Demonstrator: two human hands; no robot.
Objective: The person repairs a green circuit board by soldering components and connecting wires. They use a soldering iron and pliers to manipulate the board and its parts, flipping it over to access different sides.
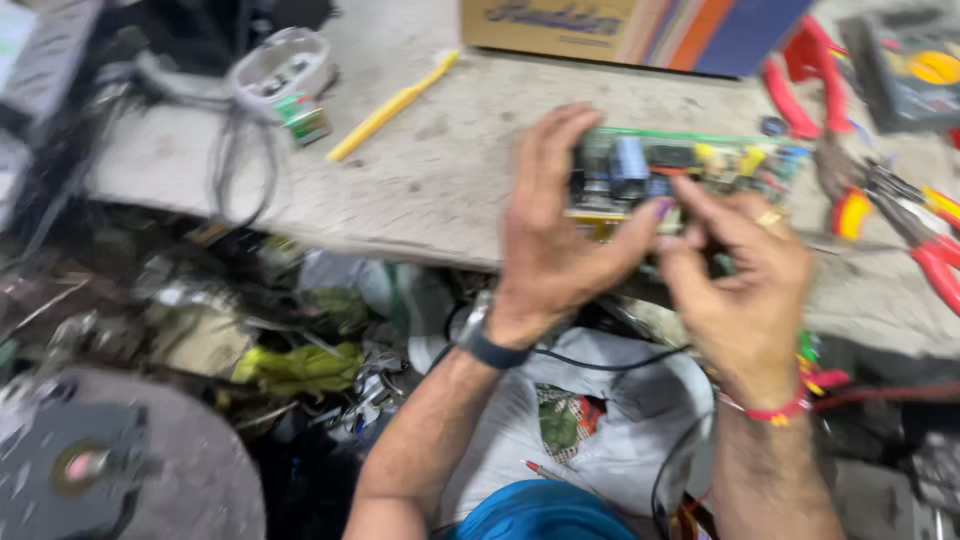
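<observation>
A green circuit board (680,165) with a blue capacitor and yellow parts is held over the front edge of a dusty workbench (440,180). My left hand (560,220) grips the board's left end, fingers over its top and thumb beneath. My right hand (745,275) holds the board's lower right side, with thumb and fingers pinched at the front edge near the left thumb. A dark watch band sits on the left wrist and a red thread on the right wrist. The picture is blurred by motion.
On the bench lie a yellow tool (395,105), a clear round container (280,65) with cables, a cardboard box (640,30), red-handled pliers (800,80), more red and yellow pliers (900,215) and a multimeter (915,65). Below the bench sit piles of scrap and a white cloth (610,420).
</observation>
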